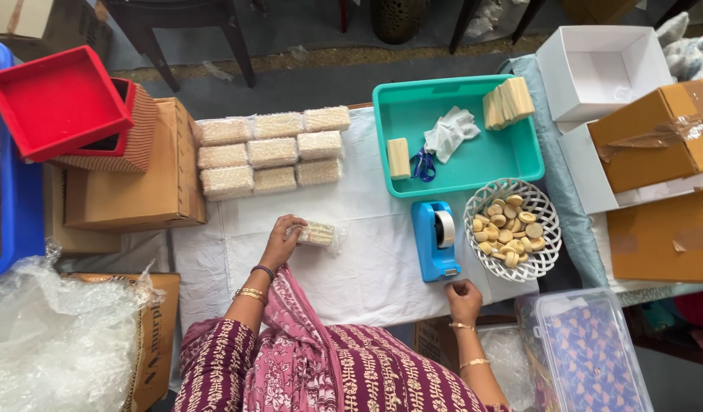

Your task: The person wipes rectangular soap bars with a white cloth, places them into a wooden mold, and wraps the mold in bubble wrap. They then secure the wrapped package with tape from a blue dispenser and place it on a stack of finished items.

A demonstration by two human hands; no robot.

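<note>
A clear-wrapped pale soap bar (317, 233) is gripped by the left hand (281, 240) mid-table — taping looks under way; the right hand (464, 296), loosely closed and empty, is rested at the front edge by the blue tape dispenser (435, 240).

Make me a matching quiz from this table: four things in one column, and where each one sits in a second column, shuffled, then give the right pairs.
Things:
1. scissors
2. round biscuits
3. wrapped packet
4. tape dispenser

Places:
A. in the white basket
B. under the left hand
C. in the teal tray
D. on the white cloth, between the basket and the packet, just ahead of the right hand

Pairs: 1-C, 2-A, 3-B, 4-D
</note>
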